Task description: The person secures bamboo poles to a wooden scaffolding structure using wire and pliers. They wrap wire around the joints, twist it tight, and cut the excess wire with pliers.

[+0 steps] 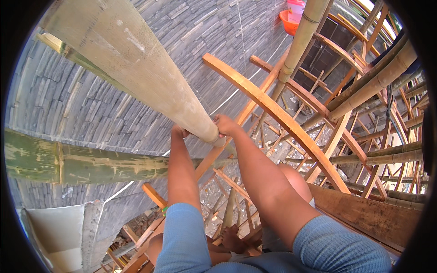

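A thick grey-beige pipe point(154, 68) slants down from the upper left along the tiled wall, its lower end between my two hands. My right hand point(224, 124) is closed on the pipe's right side near that end, fingers curled against the rim. On the other side my left hand point(181, 131) reaches round the pipe, its fingers mostly hidden behind it. Just below the pipe's end passes a long wooden brace point(210, 163). Green bamboo point(104, 164) runs across to the left, under my left forearm.
Grey stone-strip tile covers the wall point(191, 27). A curved-looking wooden beam point(277, 116) and an upright bamboo pole point(293, 50) stand to the right, with more scaffolding beyond. An orange basin point(288, 23) is at the top. A wide plank point(364, 211) lies lower right. Rubble shows far below.
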Available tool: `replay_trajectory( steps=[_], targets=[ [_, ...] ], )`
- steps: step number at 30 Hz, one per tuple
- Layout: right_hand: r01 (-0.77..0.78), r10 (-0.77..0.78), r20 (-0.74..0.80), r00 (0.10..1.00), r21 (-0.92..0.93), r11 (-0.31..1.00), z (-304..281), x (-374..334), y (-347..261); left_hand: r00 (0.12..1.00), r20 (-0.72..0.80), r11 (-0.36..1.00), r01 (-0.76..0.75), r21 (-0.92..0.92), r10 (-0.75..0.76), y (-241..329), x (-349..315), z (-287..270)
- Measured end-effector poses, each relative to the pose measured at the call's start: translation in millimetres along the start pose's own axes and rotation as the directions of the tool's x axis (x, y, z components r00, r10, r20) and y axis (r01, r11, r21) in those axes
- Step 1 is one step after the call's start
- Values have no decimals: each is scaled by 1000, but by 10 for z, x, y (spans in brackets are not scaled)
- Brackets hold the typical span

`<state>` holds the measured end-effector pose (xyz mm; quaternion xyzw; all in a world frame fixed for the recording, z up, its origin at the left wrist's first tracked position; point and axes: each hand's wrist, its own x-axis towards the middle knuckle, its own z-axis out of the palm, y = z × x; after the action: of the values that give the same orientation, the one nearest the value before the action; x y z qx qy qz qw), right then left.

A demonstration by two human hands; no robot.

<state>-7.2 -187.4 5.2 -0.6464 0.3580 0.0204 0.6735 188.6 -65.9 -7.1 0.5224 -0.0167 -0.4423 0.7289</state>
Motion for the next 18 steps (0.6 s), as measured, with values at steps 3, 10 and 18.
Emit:
replay_trajectory(
  steps=[3,10,18],
  targets=[
    [54,-58,-61,996,-59,997,32,36,-5,990,-125,995,-69,-69,60,-128,-159,141],
    [-70,54,-77,996,-222,973,-19,-25,-11,742,-518,894,-432,116,426,-876,-1075,799],
    [-110,41,-200,979,-349,931,-153,54,394,833,-554,973,127,192,1,-1635,-1650,1272]
  ],
)
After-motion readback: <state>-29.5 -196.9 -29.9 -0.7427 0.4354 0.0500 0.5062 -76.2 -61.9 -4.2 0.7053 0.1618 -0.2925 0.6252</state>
